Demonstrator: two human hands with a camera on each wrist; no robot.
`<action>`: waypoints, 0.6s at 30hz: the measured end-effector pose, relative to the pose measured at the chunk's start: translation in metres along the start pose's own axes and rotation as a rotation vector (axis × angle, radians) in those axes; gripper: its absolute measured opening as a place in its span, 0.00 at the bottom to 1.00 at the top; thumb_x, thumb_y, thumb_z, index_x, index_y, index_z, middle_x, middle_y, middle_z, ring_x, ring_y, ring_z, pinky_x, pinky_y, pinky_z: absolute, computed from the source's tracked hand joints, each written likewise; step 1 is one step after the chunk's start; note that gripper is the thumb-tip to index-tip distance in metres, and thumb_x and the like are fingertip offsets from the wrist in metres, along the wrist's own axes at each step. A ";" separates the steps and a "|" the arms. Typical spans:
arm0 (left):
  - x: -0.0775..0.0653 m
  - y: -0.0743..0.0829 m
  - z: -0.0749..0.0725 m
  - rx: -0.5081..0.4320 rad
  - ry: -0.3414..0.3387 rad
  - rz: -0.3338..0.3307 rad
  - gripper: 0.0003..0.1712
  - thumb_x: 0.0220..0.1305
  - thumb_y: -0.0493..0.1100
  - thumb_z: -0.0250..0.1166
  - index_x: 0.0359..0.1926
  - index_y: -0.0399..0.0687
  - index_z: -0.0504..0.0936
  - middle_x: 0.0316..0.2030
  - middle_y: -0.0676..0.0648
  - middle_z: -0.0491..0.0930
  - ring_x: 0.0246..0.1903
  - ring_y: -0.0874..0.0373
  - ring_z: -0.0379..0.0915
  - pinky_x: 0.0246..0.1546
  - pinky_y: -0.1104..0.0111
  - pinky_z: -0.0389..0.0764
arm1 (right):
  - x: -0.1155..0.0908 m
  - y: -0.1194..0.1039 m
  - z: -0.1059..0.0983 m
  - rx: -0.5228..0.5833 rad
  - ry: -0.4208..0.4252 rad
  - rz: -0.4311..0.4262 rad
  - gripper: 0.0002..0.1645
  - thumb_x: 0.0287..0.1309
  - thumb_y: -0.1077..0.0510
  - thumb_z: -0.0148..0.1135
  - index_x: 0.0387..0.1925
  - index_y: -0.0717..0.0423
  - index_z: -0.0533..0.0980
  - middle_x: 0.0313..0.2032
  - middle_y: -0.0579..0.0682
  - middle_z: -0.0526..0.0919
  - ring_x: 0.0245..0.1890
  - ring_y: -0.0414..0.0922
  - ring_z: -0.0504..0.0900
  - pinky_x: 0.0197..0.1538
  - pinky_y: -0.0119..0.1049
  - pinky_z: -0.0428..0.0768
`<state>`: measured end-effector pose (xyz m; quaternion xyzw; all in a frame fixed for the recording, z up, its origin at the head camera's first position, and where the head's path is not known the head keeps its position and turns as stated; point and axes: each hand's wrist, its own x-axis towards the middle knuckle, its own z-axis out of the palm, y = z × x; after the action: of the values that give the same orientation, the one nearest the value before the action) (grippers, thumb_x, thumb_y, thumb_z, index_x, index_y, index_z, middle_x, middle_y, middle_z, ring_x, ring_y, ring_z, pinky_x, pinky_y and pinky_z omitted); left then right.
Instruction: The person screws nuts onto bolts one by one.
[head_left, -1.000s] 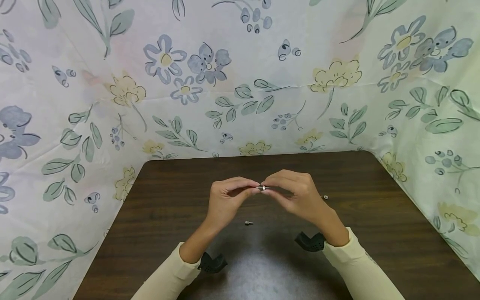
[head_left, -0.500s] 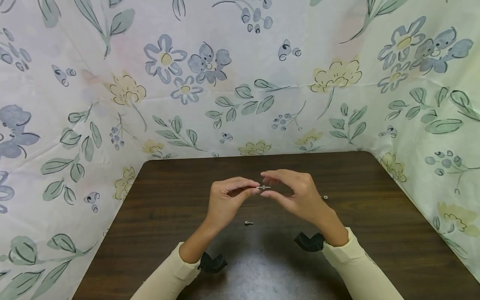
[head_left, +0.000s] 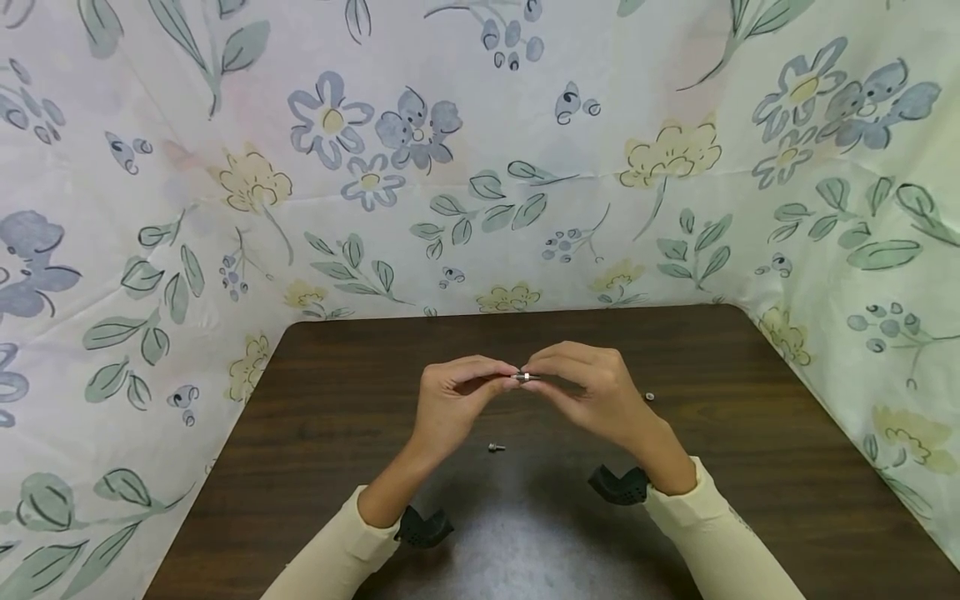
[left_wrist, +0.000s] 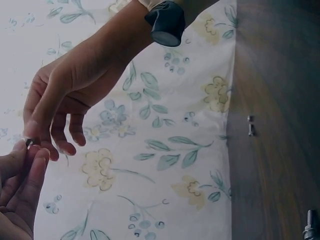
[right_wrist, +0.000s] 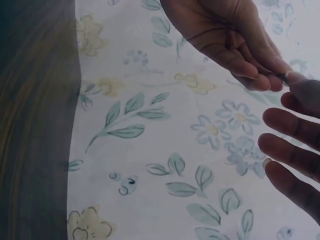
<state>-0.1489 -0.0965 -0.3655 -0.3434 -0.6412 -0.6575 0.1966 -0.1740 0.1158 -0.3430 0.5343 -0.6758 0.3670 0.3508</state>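
Note:
A small metal bolt [head_left: 518, 377] is pinched between the thumb and fingertips of my left hand [head_left: 452, 402], above the table. On its shaft sits a hex nut [head_left: 527, 377], which my right hand [head_left: 588, 386] pinches from the other side with thumb and forefinger. Both hands meet fingertip to fingertip, hiding most of the bolt. In the right wrist view, the right hand's other fingers [right_wrist: 290, 150] are spread apart. The left wrist view shows the left hand [left_wrist: 22, 185] and the dark end of the bolt [left_wrist: 29, 142] between the fingertips.
On the dark wooden table [head_left: 360, 467] a bolt with a nut on it [head_left: 497, 447] lies in front of the hands. A loose nut [head_left: 649, 397] lies right of the right hand. In the left wrist view, another small bolt [left_wrist: 251, 130] shows near it. Floral cloth [head_left: 480, 242] surrounds the table.
Half a second ago the right forefinger was lifted off the nut, with thumb and finger apart; now they are back together on it. The left hand has stayed in place.

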 end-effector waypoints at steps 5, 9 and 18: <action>0.000 -0.002 0.001 -0.011 -0.010 0.011 0.08 0.59 0.24 0.70 0.40 0.32 0.89 0.36 0.39 0.88 0.34 0.51 0.87 0.35 0.59 0.88 | 0.000 0.000 0.002 -0.011 0.003 0.009 0.13 0.70 0.52 0.64 0.37 0.59 0.86 0.36 0.49 0.88 0.35 0.44 0.87 0.38 0.36 0.86; 0.000 -0.001 0.001 -0.005 -0.002 0.008 0.08 0.59 0.25 0.70 0.40 0.34 0.89 0.36 0.40 0.88 0.34 0.52 0.86 0.34 0.59 0.88 | 0.001 0.000 0.001 -0.020 0.006 0.028 0.15 0.70 0.50 0.65 0.38 0.59 0.86 0.36 0.49 0.88 0.36 0.45 0.87 0.39 0.37 0.86; 0.001 -0.001 0.001 -0.011 0.006 0.008 0.08 0.58 0.24 0.70 0.39 0.33 0.89 0.35 0.39 0.88 0.33 0.52 0.86 0.34 0.59 0.88 | 0.002 0.000 -0.002 -0.018 0.011 0.013 0.14 0.67 0.53 0.68 0.43 0.61 0.85 0.40 0.51 0.88 0.39 0.46 0.87 0.43 0.36 0.86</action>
<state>-0.1499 -0.0954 -0.3654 -0.3449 -0.6358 -0.6612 0.1993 -0.1745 0.1165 -0.3407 0.5246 -0.6807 0.3660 0.3569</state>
